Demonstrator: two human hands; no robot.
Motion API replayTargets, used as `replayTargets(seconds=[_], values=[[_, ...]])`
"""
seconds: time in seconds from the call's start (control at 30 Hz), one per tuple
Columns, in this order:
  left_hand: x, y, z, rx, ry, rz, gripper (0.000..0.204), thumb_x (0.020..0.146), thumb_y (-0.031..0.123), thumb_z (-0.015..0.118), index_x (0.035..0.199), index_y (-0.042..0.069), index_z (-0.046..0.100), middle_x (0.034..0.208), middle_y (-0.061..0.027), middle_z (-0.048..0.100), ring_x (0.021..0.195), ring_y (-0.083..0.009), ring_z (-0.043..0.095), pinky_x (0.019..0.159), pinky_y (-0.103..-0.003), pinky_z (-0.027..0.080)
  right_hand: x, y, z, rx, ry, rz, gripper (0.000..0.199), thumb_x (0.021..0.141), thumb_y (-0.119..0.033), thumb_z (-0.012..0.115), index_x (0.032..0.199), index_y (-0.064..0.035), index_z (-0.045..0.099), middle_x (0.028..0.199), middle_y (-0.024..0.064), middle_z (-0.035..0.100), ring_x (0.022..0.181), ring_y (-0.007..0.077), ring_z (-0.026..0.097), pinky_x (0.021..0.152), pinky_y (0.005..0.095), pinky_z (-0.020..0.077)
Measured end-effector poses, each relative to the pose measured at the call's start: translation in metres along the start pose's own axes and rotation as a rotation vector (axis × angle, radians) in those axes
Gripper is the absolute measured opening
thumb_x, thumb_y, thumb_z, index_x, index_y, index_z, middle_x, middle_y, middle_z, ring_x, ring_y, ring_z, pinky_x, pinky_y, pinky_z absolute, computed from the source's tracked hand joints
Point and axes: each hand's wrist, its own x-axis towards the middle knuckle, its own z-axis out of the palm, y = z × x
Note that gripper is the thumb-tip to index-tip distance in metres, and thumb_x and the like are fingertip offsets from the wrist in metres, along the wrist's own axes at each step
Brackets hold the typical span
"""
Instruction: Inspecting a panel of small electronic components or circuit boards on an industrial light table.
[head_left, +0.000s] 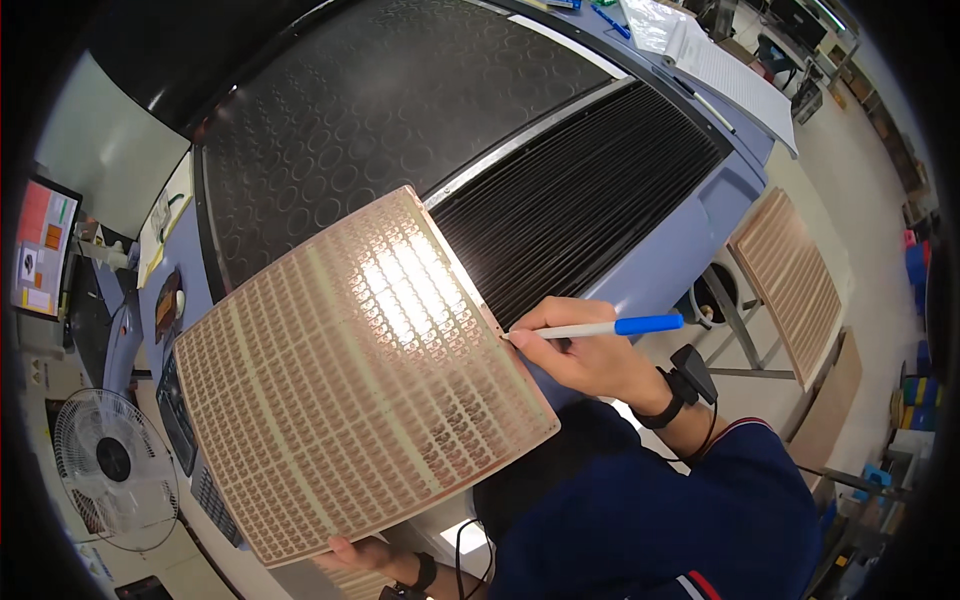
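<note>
A large copper-coloured circuit board panel (310, 360) with a fine repeating grid is tilted up in front of me. My left hand (352, 554) grips its lower edge, thumb on the face and the other fingers mostly hidden behind. Between the fingers of my right hand (592, 350) is a white pen (575, 330) with a blue end. Its tip meets the panel's right border, or is very close to it. Bright light glares off the panel's upper right part.
Behind the panel stands a blue-grey machine (650, 235) with a black ribbed strip (580, 185) and a dark bed (380, 110). Another copper panel (790, 280) leans at right. A fan (115, 458) and a monitor (45, 245) are at left; papers (725, 75) lie on the far corner.
</note>
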Motion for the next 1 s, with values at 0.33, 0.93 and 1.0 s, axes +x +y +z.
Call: replayTargets(seconds=[0.33, 0.93, 1.0], values=[[0.002, 0.0, -0.003, 0.054, 0.002, 0.03, 0.08, 0.088, 0.034, 0.057, 0.147, -0.012, 0.029, 0.145, -0.0279, 0.043, 0.13, -0.0343, 0.049, 0.109, -0.047, 0.041, 0.002, 0.005, -0.003, -0.044, -0.022, -0.073, 0.011, 0.09, -0.009, 0.069, 0.082, -0.0008, 0.069, 0.07, 0.0072, 0.066, 0.054, 0.0142, 0.058, 0.048, 0.0277, 0.0429], [0.002, 0.0, 0.001, -0.021, 0.065, -0.02, 0.072, 0.083, 0.028, 0.059, 0.138, -0.013, 0.037, 0.135, -0.0254, 0.049, 0.122, -0.0302, 0.053, 0.103, -0.043, 0.044, -0.002, 0.003, -0.01, -0.011, -0.082, -0.049, 0.015, 0.091, -0.01, 0.069, 0.078, -0.0016, 0.067, 0.065, 0.0069, 0.065, 0.052, 0.0135, 0.057, 0.047, 0.0274, 0.0409], [0.002, -0.003, 0.002, -0.039, 0.06, -0.011, 0.072, 0.083, 0.029, 0.059, 0.138, -0.012, 0.037, 0.135, -0.0251, 0.049, 0.122, -0.0303, 0.053, 0.104, -0.043, 0.043, -0.001, 0.003, -0.01, -0.022, -0.059, -0.057, 0.015, 0.09, -0.009, 0.069, 0.078, -0.0014, 0.067, 0.065, 0.0063, 0.065, 0.052, 0.0123, 0.057, 0.047, 0.0273, 0.041]])
